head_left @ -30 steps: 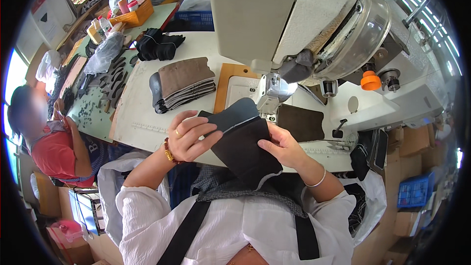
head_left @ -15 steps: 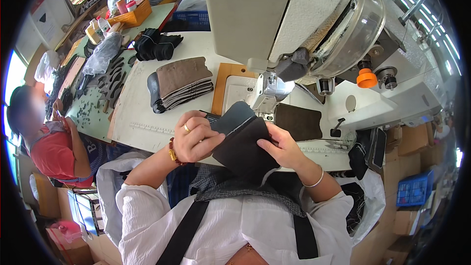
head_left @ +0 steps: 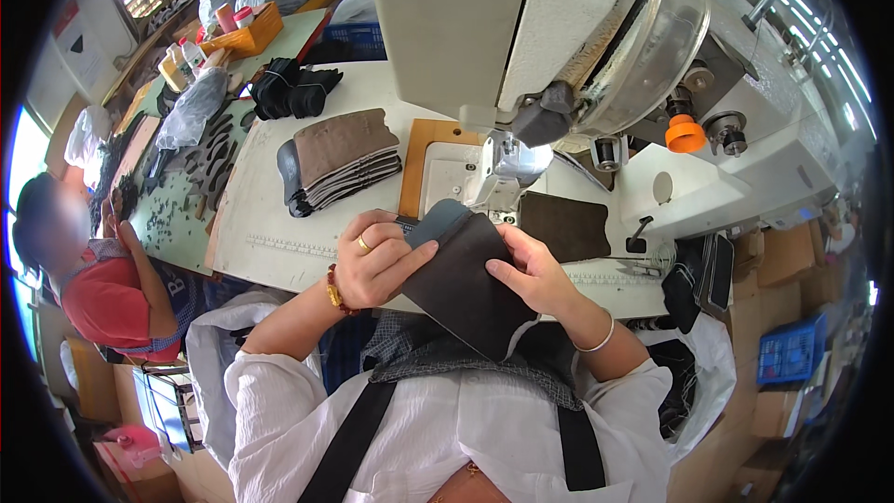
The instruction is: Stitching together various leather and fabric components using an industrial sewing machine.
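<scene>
A dark brown piece of leather or cloth [head_left: 461, 284], joined along a seam to a blue-grey strip [head_left: 438, 221], is held up between my hands just in front of the sewing machine's needle area [head_left: 507, 177]. My left hand [head_left: 377, 261] is closed on its left edge, index finger lying along the seam. At the upper right edge, my right hand [head_left: 531, 270] pinches it between thumb and fingers. Another flat brown piece [head_left: 563, 226] lies on the table right of the needle. To the left rests a stack of brown pieces with blue-grey ends [head_left: 345, 158].
The machine head [head_left: 456, 28] rises over the white table [head_left: 279, 265]. Black bundles [head_left: 293, 88] lie at the far left. A person in red [head_left: 116, 298] sits at a green table [head_left: 172, 224]. White sacks [head_left: 712, 363] hang below both sides of the table.
The piece has been opened flatter, so more of its brown face shows. My left index finger has stretched along the seam. The view has shifted slightly.
</scene>
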The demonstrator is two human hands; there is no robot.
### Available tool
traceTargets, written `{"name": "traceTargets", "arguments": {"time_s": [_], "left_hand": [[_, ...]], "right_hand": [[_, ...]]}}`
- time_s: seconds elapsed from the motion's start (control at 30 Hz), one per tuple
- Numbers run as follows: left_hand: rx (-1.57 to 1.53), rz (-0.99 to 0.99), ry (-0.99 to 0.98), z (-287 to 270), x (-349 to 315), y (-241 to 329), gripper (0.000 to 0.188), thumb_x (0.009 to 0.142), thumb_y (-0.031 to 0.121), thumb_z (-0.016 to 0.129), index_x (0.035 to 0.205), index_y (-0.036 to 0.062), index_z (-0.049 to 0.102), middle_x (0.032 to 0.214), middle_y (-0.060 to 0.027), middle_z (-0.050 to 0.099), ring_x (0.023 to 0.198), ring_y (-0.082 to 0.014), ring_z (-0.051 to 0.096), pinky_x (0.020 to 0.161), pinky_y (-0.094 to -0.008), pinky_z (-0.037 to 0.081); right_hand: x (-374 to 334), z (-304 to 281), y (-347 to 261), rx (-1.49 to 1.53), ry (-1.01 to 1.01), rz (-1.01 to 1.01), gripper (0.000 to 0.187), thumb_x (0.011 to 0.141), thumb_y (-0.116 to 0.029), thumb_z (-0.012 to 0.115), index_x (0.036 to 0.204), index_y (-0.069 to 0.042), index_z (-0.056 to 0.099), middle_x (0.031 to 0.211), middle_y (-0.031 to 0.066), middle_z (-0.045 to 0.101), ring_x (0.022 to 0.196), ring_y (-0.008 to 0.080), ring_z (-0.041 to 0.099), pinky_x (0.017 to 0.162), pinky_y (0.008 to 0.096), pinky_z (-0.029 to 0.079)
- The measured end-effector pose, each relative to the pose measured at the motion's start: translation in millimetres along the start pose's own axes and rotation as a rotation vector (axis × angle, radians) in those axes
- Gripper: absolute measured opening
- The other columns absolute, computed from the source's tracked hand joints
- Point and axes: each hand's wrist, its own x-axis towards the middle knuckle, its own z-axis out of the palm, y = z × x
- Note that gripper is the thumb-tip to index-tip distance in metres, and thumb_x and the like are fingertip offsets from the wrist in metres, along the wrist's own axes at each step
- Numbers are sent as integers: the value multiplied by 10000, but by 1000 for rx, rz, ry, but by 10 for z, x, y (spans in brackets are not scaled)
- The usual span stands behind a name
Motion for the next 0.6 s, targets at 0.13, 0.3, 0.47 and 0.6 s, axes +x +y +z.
{"name": "traceTargets", "arguments": {"time_s": [0.13,0.3,0.47,0.6], "left_hand": [[-40,-39,40,26,-23,-2,445,522,159,685,943,42,765,760,-18,519,767,-203,590,795,-409,558],[-70,-35,39,-1,59,19,420,543,134,735,952,40,743,787,-25,558,794,-227,613,816,-423,561],[-312,-254,-153,2,239,32,345,593,42,793,904,51,642,918,-76,678,910,-301,686,869,-479,552],[-438,-562,-483,38,345,51,294,673,27,797,924,69,649,890,-104,723,834,-317,698,747,-402,553]], "right_hand": [[-20,-8,18,0,-1,-22,389,1021,-38,551,1394,27,461,1237,85,608,1116,116,586,973,279,489],[-13,-31,32,-81,3,-20,418,1003,-58,582,1398,9,465,1206,92,610,1070,138,599,948,302,495],[15,-2,-118,-748,255,-343,456,959,-104,653,1377,-3,503,1174,135,620,1011,285,636,939,378,496],[-85,-45,-433,-738,145,-494,555,900,-346,752,1302,3,593,1140,202,657,1032,384,634,925,409,502]]}}
